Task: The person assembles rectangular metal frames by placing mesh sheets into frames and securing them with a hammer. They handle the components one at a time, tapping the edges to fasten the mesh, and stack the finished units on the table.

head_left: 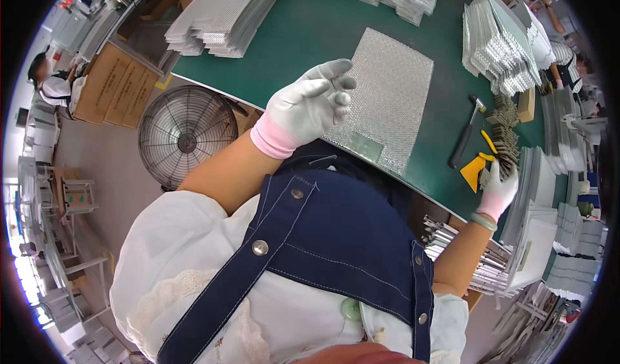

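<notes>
My left hand (310, 105) wears a white glove with a pink cuff and hovers above the near edge of the green table (303, 34); its fingers are loosely curled with nothing visible in them. Just right of it lies a flat silver mesh panel (387, 93). My right hand (498, 189), gloved the same way, reaches to the table's right end and rests on a row of small grey-brown pieces (507, 141), apparently gripping some. A yellow scraper (473, 169) lies against that hand.
A black-handled hammer (466, 135) lies left of the small pieces. Stacks of silver mesh panels (226, 15) (500, 41) sit at the table's far left and right. A floor fan (186, 136) stands below the table's left edge. Another person (48, 83) works at far left.
</notes>
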`<state>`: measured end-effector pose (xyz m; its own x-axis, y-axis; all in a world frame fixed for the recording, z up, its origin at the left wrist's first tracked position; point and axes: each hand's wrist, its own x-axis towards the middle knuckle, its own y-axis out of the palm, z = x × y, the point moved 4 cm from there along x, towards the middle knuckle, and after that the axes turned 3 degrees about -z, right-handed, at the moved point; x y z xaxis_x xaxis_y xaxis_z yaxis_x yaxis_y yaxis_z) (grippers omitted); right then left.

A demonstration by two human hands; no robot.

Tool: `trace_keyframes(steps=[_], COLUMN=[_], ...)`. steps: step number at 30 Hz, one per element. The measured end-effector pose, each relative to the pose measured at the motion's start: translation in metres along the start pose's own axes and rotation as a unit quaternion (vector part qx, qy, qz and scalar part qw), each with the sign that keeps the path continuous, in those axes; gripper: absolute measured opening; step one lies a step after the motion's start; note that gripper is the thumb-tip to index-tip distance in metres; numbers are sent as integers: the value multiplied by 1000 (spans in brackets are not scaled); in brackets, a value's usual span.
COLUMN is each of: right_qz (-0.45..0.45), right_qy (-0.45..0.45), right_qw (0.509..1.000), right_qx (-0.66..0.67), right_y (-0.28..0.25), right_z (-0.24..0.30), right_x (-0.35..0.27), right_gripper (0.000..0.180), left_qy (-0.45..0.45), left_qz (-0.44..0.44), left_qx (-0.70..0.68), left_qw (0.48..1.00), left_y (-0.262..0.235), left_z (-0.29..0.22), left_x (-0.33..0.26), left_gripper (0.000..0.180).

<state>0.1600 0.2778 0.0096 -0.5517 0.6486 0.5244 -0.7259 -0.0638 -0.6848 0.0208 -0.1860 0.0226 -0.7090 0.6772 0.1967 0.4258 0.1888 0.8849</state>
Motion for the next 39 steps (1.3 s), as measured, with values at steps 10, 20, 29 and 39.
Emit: trace_keyframes(steps=[10, 20, 29, 39], right_qz=[150, 143, 181, 24], right_qy=[-291, -73, 46, 143], right_qw=[852, 962, 956, 985], right_qx=[409, 218, -226, -97], right_y=[0, -16, 20, -56], right_z=[265, 146, -50, -31], right_x=[-113, -67, -25, -39], right_gripper=[7, 21, 69, 36], left_qy=[-12, -22, 122, 120], left_qz=[54, -106, 84, -95], left_qx=[77, 549, 932, 876], left_qw=[995, 829, 332, 458], left_y=[29, -7, -19, -12], left_z=[38, 12, 26, 23], left_x=[0, -25, -28, -76], left_gripper=[51, 40, 38, 30])
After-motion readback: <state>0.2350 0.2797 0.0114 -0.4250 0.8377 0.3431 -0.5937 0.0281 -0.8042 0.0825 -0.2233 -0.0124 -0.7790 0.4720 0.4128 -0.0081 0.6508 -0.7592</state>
